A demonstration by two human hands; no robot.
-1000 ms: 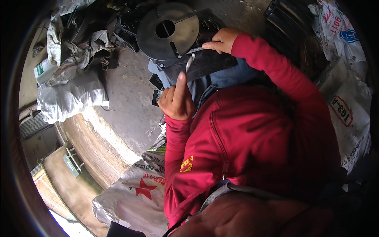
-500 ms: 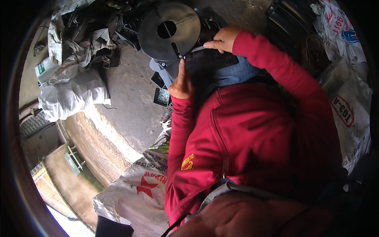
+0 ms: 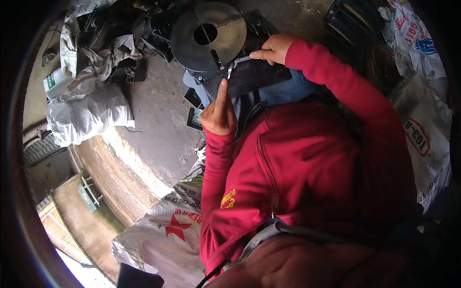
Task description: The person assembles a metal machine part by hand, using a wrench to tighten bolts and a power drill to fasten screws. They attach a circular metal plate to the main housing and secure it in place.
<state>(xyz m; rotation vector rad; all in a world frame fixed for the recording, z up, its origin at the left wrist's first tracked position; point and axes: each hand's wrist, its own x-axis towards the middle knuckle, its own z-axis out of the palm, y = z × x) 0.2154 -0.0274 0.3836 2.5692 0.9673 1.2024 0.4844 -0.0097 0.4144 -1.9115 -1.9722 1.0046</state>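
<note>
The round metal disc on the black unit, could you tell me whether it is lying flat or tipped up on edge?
Flat. The disc shows its full round face and centre hole to the head camera, resting on the black unit.

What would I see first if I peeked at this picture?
A big red jacket fills the middle. Above it, near the top, a round dark metal disc with a hole sits on a black flat part on the person's lap. The right hand holds a small silver tool there, and the left hand steadies the edge.
</note>
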